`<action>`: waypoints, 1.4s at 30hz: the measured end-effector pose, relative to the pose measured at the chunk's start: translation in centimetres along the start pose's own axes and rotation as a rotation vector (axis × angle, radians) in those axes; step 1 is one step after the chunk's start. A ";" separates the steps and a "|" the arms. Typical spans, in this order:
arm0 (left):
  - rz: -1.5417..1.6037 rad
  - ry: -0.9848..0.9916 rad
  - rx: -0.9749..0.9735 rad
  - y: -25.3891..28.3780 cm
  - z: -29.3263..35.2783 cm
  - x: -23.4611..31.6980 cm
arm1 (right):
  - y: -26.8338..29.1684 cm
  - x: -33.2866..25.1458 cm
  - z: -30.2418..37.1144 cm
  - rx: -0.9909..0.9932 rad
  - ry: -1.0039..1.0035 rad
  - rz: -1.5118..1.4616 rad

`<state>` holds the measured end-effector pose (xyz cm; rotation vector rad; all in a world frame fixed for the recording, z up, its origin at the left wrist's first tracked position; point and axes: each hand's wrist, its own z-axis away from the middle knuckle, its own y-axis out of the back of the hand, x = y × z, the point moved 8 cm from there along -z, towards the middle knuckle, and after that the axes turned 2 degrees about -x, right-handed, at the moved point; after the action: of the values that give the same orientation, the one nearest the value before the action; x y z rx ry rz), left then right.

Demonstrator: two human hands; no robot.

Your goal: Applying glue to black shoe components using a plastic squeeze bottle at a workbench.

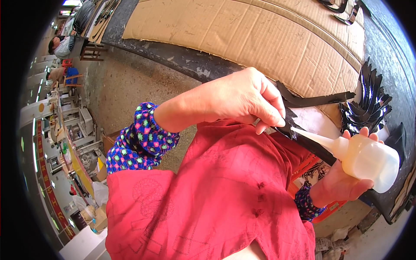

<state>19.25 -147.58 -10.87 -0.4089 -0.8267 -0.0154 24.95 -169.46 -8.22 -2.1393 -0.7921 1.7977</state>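
Observation:
My left hand (249, 99) is closed in a pinch on a black jagged-edged strip (287, 126), near the table edge. In my right hand (336, 186) lies a translucent squeeze bottle (370, 161) with a long pointed nozzle, tilted leftward and partly filled with pale liquid. The nozzle tip meets the black strip just beside my left fingertips; whether it touches, I cannot tell. Beyond them another long black strip (314, 100) rests across the cardboard edge. A pile of glossy black jagged pieces (368, 104) sits to the right, past the bottle.
A large cardboard sheet (242, 41) covers much of the dark worktable (182, 57). Curved black pieces (348, 17) lie at its far right. Under the table is a red crate (331, 211). Far left, a person (63, 45) is near a wooden stool (92, 52).

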 end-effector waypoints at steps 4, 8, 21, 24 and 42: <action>-0.003 0.010 0.012 0.0 0.0 -0.1 | 0.0 0.2 0.0 -0.011 -0.023 -0.048; -0.009 0.025 0.012 -0.1 0.0 -0.1 | -0.2 0.4 -0.1 0.009 -0.025 -0.064; -0.039 0.012 0.006 -0.5 0.0 0.1 | -0.6 0.6 -0.4 0.056 -0.011 0.010; -0.010 0.036 0.025 -0.3 0.0 -0.1 | -0.8 1.0 -0.5 0.062 0.002 0.001; -0.231 -0.168 0.460 6.1 3.3 3.8 | 5.7 2.8 -6.1 0.294 0.117 -0.152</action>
<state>20.53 -140.20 -8.30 0.1215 -1.0088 -0.0049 32.52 -171.70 -12.15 -1.9202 -0.6015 1.5856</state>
